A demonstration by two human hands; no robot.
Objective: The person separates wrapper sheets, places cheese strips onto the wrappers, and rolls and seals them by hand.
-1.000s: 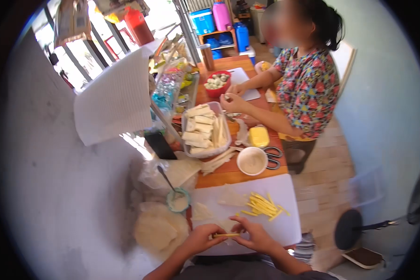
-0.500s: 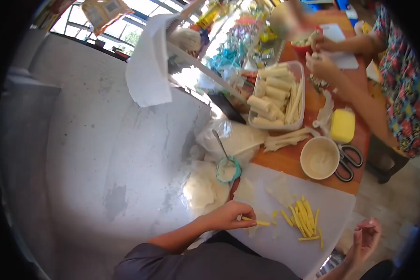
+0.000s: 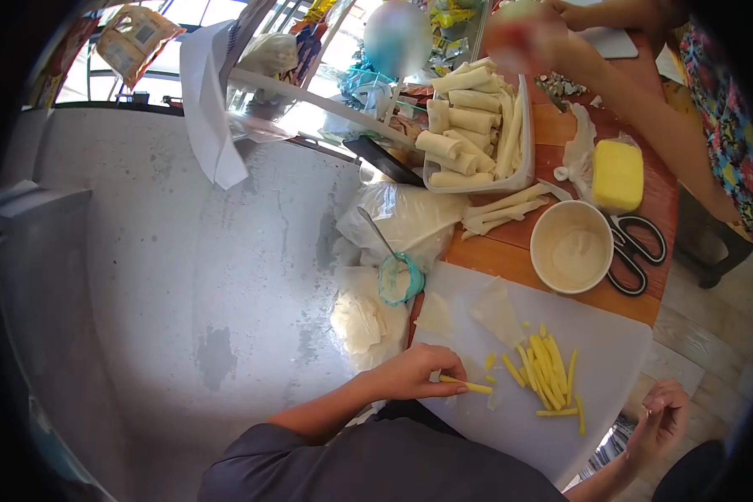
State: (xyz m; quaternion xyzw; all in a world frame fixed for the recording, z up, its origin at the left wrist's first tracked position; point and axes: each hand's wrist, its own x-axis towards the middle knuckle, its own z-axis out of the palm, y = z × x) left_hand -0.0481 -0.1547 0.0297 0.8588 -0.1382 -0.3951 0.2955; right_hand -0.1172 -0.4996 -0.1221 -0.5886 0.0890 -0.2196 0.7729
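A yellow strip [image 3: 478, 387] is pinched between the thumb and fingers of my left hand [image 3: 418, 372], over the near left part of the white board [image 3: 452, 293]. My right hand [image 3: 661, 414] is off the board's right edge, its fingers curled; whether it holds anything is too small to tell. Several yellow strips [image 3: 548, 368] lie in a loose pile on the board between my hands. Thin pale wrapper sheets [image 3: 498, 311] rest further back. Left of the board stands a small teal cup [image 3: 401, 279] of white paste with a spoon, beside a stack of round wrappers [image 3: 364, 318].
A plastic tub [image 3: 523, 171] of rolled wrappers stands at the back. Nearer are a white bowl [image 3: 571, 247], black-handled scissors [image 3: 636, 253] and a yellow block [image 3: 617, 175]. Another person's arm [image 3: 653, 117] reaches in from the right. A plastic bag [image 3: 402, 217] lies left.
My hands have come apart: the left keeps the yellow strip, while the right has moved off to the right past the board. The view has turned and shifted.
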